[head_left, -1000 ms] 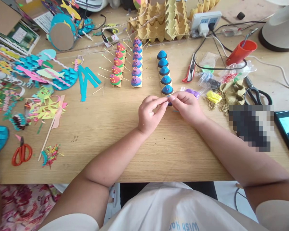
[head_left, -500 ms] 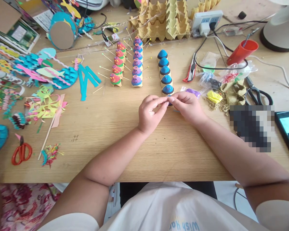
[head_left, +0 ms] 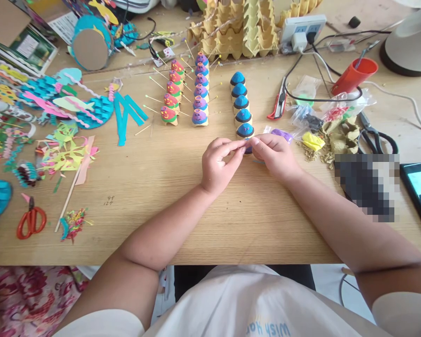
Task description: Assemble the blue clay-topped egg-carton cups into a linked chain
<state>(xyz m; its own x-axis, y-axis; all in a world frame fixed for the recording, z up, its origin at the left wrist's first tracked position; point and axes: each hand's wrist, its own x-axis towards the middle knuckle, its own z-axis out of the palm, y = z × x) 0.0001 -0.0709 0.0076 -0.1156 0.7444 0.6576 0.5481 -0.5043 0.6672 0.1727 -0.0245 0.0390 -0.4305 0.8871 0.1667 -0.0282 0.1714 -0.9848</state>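
My left hand [head_left: 220,161] and my right hand [head_left: 275,154] meet at the near end of a row of blue clay-covered egg-carton cups [head_left: 243,115]. Thumb and forefinger of each are pinched together, fingertips almost touching. What they pinch is too small or too hidden to make out. The nearest cup is mostly covered by my fingers. Beyond, to the left, stand a row of red and green cups [head_left: 170,99] and a row of purple cups [head_left: 199,98], both with thin sticks poking out. Purple clay [head_left: 281,135] lies just past my right hand.
On the right are yellow clay [head_left: 312,141], black scissors [head_left: 376,135], a red utility knife [head_left: 278,105], a red cup [head_left: 354,76] and a phone [head_left: 419,192]. Orange-handled scissors [head_left: 31,220] and paper cutouts [head_left: 65,157] lie left. Egg cartons [head_left: 236,35] and a power strip [head_left: 303,28] stand behind.
My right fingertips have shifted slightly to the right, while my left hand stays nearly still. Another person's hand at the far left has gone from the blue woven piece.
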